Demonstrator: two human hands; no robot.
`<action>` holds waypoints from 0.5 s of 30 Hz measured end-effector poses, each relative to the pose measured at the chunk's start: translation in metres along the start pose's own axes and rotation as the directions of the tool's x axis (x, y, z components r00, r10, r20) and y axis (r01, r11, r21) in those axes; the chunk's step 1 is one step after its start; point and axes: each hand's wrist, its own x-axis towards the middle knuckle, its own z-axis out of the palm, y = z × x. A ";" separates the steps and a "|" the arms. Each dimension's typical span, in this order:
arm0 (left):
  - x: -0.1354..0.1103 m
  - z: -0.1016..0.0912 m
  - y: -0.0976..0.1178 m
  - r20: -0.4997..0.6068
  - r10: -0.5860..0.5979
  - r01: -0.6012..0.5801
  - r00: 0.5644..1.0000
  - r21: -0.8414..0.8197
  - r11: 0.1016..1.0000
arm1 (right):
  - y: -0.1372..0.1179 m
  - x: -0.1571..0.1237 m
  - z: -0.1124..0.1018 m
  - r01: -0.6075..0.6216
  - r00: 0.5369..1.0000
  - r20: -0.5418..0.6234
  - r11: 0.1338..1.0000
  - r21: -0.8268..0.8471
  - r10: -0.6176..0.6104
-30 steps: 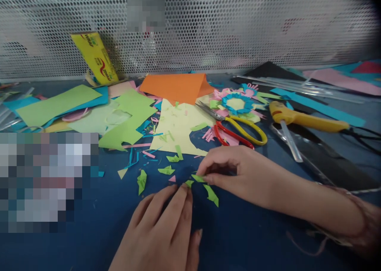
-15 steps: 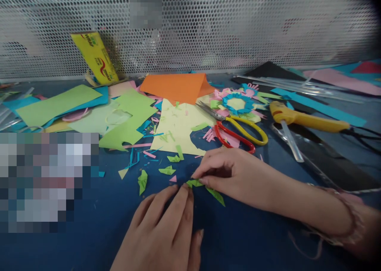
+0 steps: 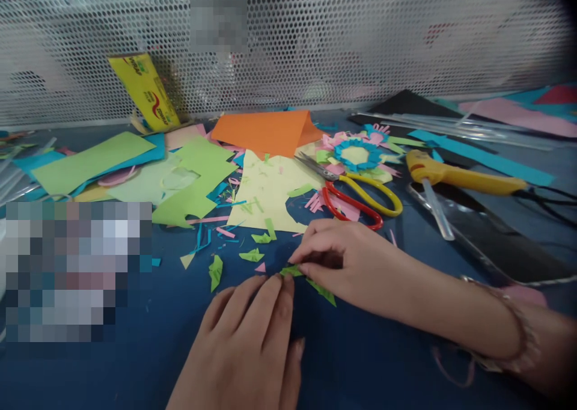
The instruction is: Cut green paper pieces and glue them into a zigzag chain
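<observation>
one green paper piece (image 3: 291,271) lies on the bench (image 3: 383,362), nearer you than the scissors (image 3: 332,176); your right hand (image 3: 345,257) pinches it in its grip; your left hand (image 3: 252,332), grip loosely spread, touches its left end, likely to steady it.

My feed was dim over the surface (image 3: 383,362), brighter at the mesh panel (image 3: 315,55).
Shadow sat under the right hand (image 3: 360,263), glare edged the black plastic sleeve (image 3: 518,235), darkness swallowed the upper right corner, and coarse pixel blocks hid two patches.
</observation>
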 end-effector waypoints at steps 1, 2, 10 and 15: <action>0.001 -0.001 0.001 -0.001 -0.009 0.009 1.000 -0.001 1.000 | 0.000 -0.001 0.001 0.007 1.000 -0.014 1.000 -0.019 -0.008; 0.001 -0.001 0.002 0.002 -0.020 0.020 1.000 -0.003 1.000 | 0.000 -0.002 0.001 0.019 0.999 -0.026 0.999 -0.034 -0.019; 0.006 -0.008 0.008 0.071 -0.125 0.128 0.990 -0.041 0.991 | 0.003 -0.005 0.005 0.117 0.991 -0.045 0.987 -0.112 -0.123; 0.012 -0.008 0.012 0.072 -0.145 0.150 0.987 -0.057 0.987 | 0.006 -0.016 -0.013 0.279 0.959 0.026 0.928 -0.247 -0.282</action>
